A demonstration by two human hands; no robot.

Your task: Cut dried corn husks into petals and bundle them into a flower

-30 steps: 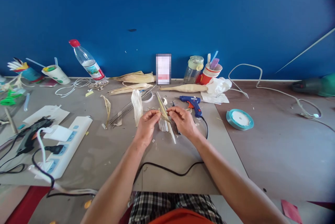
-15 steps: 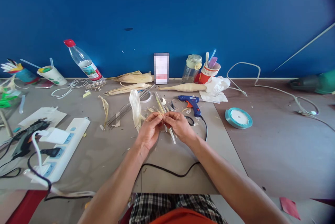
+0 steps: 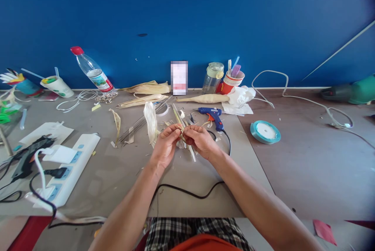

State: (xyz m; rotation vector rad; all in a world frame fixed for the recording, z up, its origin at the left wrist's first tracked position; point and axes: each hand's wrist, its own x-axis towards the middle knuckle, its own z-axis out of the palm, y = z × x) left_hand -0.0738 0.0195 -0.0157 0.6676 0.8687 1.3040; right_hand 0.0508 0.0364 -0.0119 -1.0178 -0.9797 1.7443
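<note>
My left hand (image 3: 164, 147) and my right hand (image 3: 199, 140) meet over the middle of the table, fingertips pinched together on a narrow pale-yellow dried leaf strip (image 3: 178, 117) that sticks up and away from them. Under the hands lie more pale strips and scraps (image 3: 191, 153). A curled whitish husk piece (image 3: 151, 122) lies just left of my left hand. A blue hot glue gun (image 3: 213, 115) rests just beyond my right hand, its black cord (image 3: 187, 190) looping across the table near my forearms.
A white power strip (image 3: 72, 165) with plugs sits at the left, beside a black glue gun (image 3: 27, 157). Along the blue wall stand a tilted water bottle (image 3: 92, 70), jar (image 3: 213, 77), red cup (image 3: 231, 82) and husks (image 3: 148, 87). A teal ribbon spool (image 3: 265, 131) lies right.
My hands have drawn closer together, so the fingertips now touch around the leaf strip. The view has shifted slightly to the right.
</note>
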